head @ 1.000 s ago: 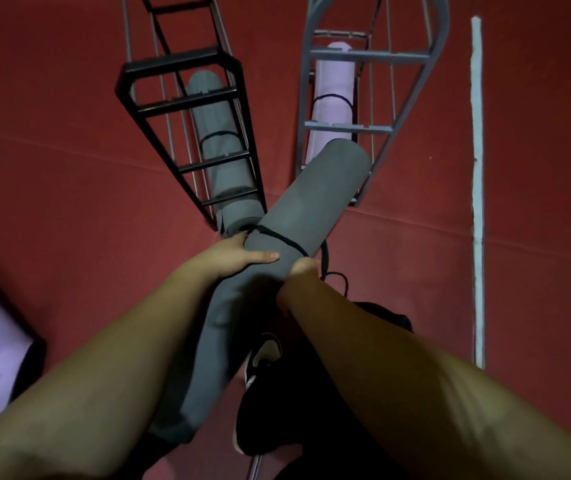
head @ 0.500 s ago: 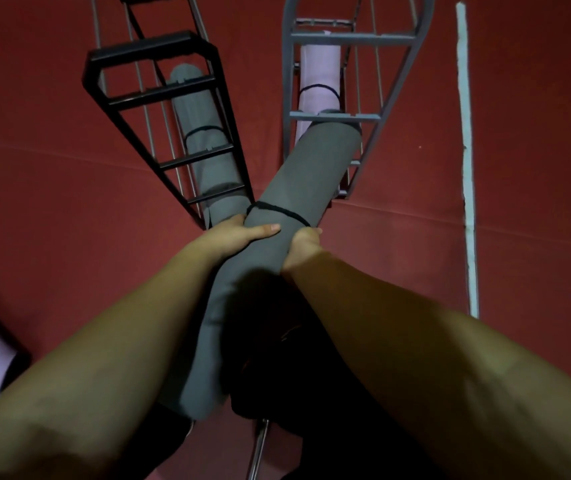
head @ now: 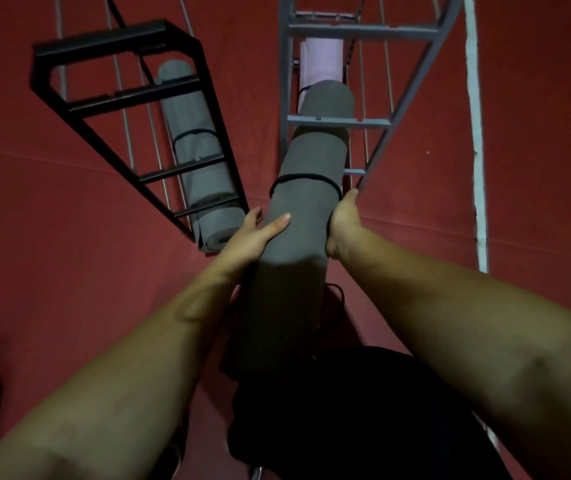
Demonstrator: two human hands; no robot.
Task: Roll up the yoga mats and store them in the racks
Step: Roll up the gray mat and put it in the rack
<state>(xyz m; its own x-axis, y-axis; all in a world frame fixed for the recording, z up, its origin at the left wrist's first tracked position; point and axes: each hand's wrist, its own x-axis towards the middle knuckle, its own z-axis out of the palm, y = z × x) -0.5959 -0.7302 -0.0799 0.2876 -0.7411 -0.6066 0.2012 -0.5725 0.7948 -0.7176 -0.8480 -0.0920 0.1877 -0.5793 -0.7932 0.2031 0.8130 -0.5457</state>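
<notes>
The red floor [head: 52, 271] fills the view, dim and shadowed; a white line [head: 477, 150] runs along its right side. The near end of the held grey mat [head: 298, 230] sinks into shadow against dark clothing [head: 363, 410] at the bottom, so its near end is hard to make out. A pale patch at the left edge is cut off and cannot be identified.

The grey rack [head: 339, 121] stands far right, its top cut off by the frame; the black rack [head: 117, 102] stands far left. A rolled grey mat [head: 197, 174] lies inside the black rack, and a pink mat [head: 322, 60] lies deep in the grey rack, mostly hidden behind the held mat.

The held mat's long axis runs from near to far, its far end pushed in under a crossbar of the grey rack. A black strap [head: 303, 180] circles it.

The left hand [head: 256, 235] grips its left side, thumb laid over the top. The right hand [head: 343, 223] clasps its right side, fingers hidden beneath the roll.
</notes>
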